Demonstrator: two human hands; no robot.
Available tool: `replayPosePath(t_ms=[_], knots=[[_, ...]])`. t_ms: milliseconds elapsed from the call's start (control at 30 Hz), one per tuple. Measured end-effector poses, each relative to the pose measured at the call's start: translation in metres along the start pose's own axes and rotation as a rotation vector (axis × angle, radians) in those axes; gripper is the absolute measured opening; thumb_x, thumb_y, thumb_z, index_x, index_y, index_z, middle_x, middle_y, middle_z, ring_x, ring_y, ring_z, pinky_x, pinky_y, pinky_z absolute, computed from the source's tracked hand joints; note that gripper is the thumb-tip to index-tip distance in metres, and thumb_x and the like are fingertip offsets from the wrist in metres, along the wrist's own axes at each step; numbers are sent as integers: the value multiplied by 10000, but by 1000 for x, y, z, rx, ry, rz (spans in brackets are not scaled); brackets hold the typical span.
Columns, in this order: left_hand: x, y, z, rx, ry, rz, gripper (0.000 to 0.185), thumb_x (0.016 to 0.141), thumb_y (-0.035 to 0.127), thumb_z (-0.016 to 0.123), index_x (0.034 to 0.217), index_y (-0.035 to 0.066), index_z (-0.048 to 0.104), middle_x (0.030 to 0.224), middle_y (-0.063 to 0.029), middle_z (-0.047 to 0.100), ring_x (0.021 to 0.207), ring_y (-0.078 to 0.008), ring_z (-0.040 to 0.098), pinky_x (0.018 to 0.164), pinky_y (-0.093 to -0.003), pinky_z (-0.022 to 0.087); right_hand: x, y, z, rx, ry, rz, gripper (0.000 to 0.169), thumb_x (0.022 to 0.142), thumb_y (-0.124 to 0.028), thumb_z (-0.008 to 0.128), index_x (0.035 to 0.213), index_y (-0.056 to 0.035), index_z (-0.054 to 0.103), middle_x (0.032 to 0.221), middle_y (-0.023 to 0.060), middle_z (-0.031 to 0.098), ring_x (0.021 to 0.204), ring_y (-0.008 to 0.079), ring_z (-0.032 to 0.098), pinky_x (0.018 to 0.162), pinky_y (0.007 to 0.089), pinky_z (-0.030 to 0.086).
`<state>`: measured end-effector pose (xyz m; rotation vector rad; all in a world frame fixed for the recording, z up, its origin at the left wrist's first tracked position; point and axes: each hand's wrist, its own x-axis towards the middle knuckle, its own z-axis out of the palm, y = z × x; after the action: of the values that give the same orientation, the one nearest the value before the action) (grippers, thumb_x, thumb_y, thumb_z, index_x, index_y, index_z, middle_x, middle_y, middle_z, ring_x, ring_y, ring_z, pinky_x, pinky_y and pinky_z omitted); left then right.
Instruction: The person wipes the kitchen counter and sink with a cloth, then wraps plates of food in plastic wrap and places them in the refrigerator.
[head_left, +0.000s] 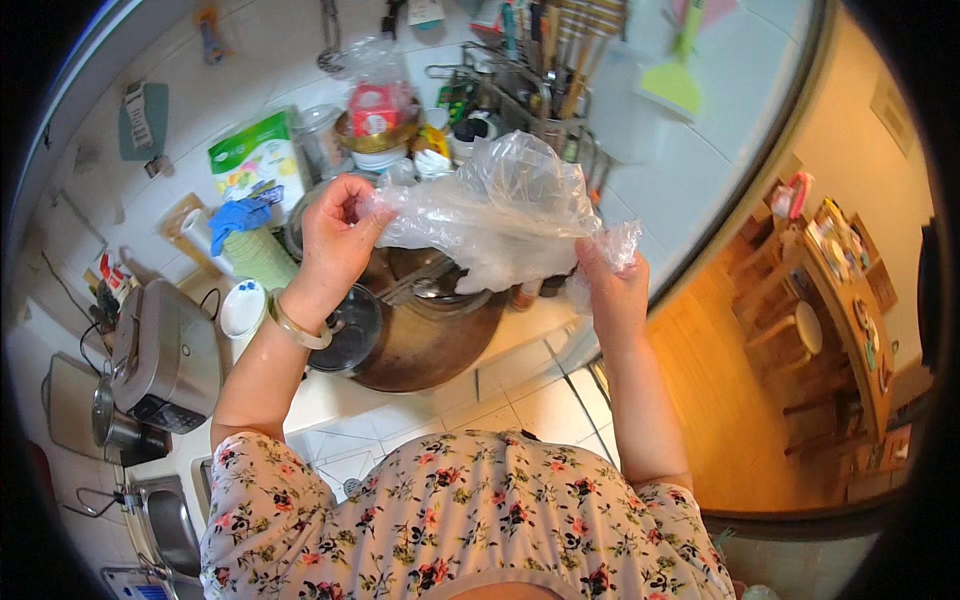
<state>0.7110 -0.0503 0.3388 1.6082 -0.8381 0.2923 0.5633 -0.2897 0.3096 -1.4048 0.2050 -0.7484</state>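
Observation:
A clear, crumpled plastic bag (495, 225) is stretched between my two hands above the counter. My left hand (337, 225) pinches one end between thumb and fingers; a pale bangle (300, 322) circles that wrist. At the other end, my right hand (615, 277) grips the bunched plastic, part of which sticks out above the fingers. Beneath the bag lies a large round brown surface (427, 345), with a dark pot (345, 334) at its left side and a metal utensil partly hidden behind the bag.
A rice cooker (169, 352) stands at the left, above a steel sink (171, 521). Behind my hands are a green-and-white package (259, 161), a blue cloth (238, 220) on a pale green stack, a brass-coloured bowl (375, 139) and a rack of utensils (555, 97). A dining table (844, 300) is far right.

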Motion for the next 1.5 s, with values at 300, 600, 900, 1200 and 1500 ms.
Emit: replayPosePath(t_ms=[300, 600, 900, 1200, 1500], knots=[[-3, 8, 75, -181, -426, -82, 190, 867, 129, 532, 1017, 14, 549, 919, -20, 583, 828, -93, 535, 752, -244, 446, -12, -26, -95, -48, 100, -8, 154, 820, -161, 606, 870, -18, 577, 823, 41, 606, 743, 104, 544, 657, 237, 424], [-53, 20, 122, -1344, -373, -563, 497, 890, 321, 429, 1282, 35, 323, 1248, -124, 455, 1125, -253, 464, 959, -432, 364, -17, 2, -37, 309, -218, 120, 324, 800, -168, 611, 1068, -20, 502, 966, 56, 573, 858, 150, 555, 735, 287, 449], [-65, 17, 50, -909, -43, -486, 554, 748, -18, 600, 1232, 43, 337, 1137, -66, 498, 1024, -178, 519, 844, -307, 447, -23, 18, 77, -53, -359, -62, 324, 688, -50, 644, 993, 14, 555, 932, 67, 601, 852, 137, 560, 741, 266, 441], [-72, 16, -93, 929, -78, 608, 502, 645, 128, 677, 1116, 92, 506, 1251, -170, 407, 1139, -326, 420, 955, -454, 317, 25, 20, 147, -511, -770, 14, 225, 680, -7, 598, 904, -3, 604, 818, 53, 628, 733, 105, 565, 656, 268, 457], [-53, -56, -111, -354, 257, -134, 331, 777, -43, 512, 1078, 48, 411, 975, -29, 504, 909, -100, 477, 804, -264, 415, -3, 41, 259, 96, -548, -52, 244, 701, 42, 556, 939, -9, 531, 895, 45, 559, 833, 110, 519, 758, 264, 429]])
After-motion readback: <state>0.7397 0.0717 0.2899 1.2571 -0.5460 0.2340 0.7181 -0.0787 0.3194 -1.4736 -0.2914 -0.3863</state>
